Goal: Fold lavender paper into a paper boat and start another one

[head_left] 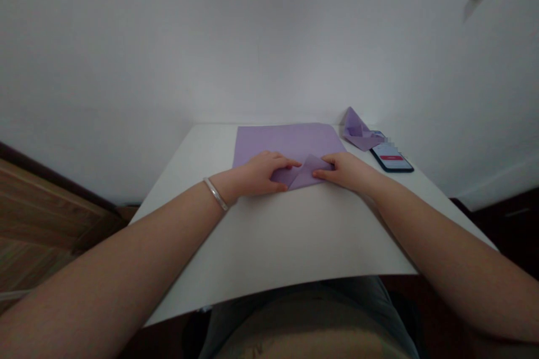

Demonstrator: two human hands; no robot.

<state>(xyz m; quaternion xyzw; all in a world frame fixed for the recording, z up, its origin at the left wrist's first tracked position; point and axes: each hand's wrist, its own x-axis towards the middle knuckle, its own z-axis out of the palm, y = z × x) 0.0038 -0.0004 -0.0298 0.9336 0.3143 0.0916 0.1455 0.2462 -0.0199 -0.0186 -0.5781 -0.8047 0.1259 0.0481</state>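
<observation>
A small piece of folded purple paper [309, 171] lies between my two hands, with a raised, creased flap near its middle. My left hand [263, 173] is closed about its left end, thumb along the near edge and forefinger stretched over the top. At the right end, my right hand [343, 168] grips it with thumb and fingers. Beneath and behind is a larger flat sheet of purple paper [286, 140], partly covered by my hands. A silver bangle [215, 194] circles my left wrist.
A folded purple paper shape [357, 130] stands at the back right, its tip overlapping a phone [391, 158] with a lit screen. The white table [295, 241] meets a pale wall [261, 39] behind. Wooden furniture [46, 207] is at the left.
</observation>
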